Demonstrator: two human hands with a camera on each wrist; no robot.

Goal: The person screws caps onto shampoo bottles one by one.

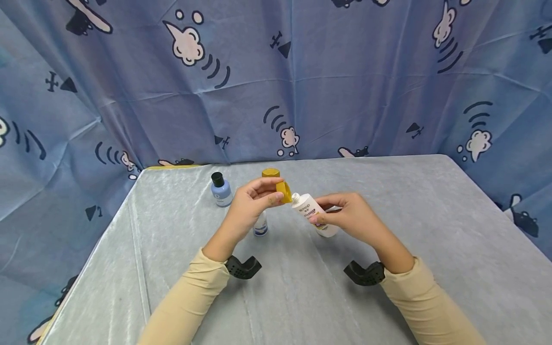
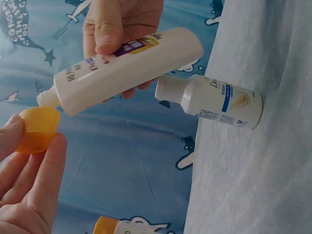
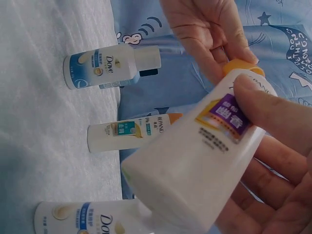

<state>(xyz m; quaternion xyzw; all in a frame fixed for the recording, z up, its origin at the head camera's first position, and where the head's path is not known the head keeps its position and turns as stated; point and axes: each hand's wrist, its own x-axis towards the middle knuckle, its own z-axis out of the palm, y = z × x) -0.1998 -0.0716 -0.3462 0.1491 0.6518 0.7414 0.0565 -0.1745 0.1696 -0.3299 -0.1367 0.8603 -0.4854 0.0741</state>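
A yellow cap (image 1: 283, 192) is pinched between the thumb and fingertips of my left hand (image 1: 253, 196). My right hand (image 1: 351, 215) grips a white REPAND bottle (image 2: 131, 68) with a purple and yellow label round its body. The bottle is tilted, its white neck (image 1: 295, 197) pointing up and left toward the cap. In the left wrist view the cap's edge is right at the neck. From the right wrist, the bottle's body and my right fingers hide part of the neck, while the cap shows just beyond it.
Behind my left hand stands a yellow-capped bottle (image 1: 270, 172). Partly below that hand is a white and blue Dove bottle (image 1: 260, 226). A blue bottle with a black cap (image 1: 222, 191) stands farther left. Another Dove bottle (image 3: 92, 218) stands near my right hand. A patterned blue curtain (image 1: 302, 86) hangs behind.
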